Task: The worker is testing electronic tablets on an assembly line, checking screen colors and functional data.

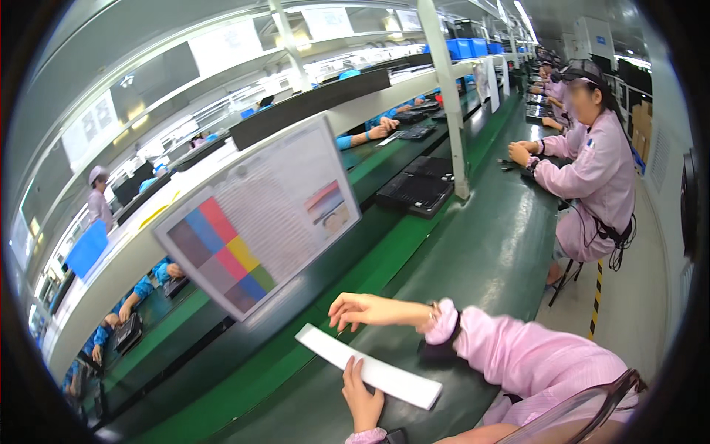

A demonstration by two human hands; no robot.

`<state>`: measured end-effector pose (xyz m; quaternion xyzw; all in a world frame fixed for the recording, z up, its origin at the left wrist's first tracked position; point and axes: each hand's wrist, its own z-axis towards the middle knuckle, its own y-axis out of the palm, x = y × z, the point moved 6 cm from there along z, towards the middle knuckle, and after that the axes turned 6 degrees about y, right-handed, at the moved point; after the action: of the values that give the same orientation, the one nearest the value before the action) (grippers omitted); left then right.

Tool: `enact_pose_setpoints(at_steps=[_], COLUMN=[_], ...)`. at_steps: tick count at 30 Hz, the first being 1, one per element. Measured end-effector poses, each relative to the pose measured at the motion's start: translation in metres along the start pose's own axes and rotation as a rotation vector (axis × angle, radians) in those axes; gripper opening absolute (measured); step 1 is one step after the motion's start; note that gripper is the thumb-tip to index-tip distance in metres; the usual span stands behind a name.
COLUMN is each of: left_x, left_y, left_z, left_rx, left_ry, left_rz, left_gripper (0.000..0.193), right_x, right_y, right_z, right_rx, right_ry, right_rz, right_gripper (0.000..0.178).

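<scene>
A long, flat white strip (pixel 370 366) lies slantwise on the green bench in front of me. My left hand (pixel 362 396) comes up from the lower edge, its outstretched fingers resting on the strip near its middle. Over the strip's upper left end hovers my right hand (pixel 373 311), in a pink cuff with a dark band at the wrist. Its fingers are loosely bent and apart, and I see nothing held between them. What the strip is made of cannot be made out.
A printed board with coloured squares (pixel 259 214) hangs from the shelf rail left of my hands. Black trays (pixel 418 185) sit on the line beside a white post (pixel 444 96). A person in pink (pixel 592 163) sits farther along the green bench (pixel 481 244). Blue-sleeved people work opposite.
</scene>
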<state>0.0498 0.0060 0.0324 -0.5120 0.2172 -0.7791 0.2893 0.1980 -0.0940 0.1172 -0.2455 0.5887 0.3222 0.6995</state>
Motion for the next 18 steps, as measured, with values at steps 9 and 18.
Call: enact_pose_setpoints(at_steps=[9, 18], left_x=[0.004, -0.001], left_y=[-0.005, 0.0], left_z=[-0.001, 0.004], left_rx=[0.036, 0.045], left_ry=[0.033, -0.026], left_rz=[0.009, 0.011], left_gripper=[0.063, 0.062], right_x=[0.079, 0.099], right_y=[-0.244, -0.365], right_z=[-0.002, -0.058], right_rx=[0.737, 1.112], right_ry=[0.345, -0.18], right_rz=[0.041, 0.796], right_gripper=[0.033, 0.029])
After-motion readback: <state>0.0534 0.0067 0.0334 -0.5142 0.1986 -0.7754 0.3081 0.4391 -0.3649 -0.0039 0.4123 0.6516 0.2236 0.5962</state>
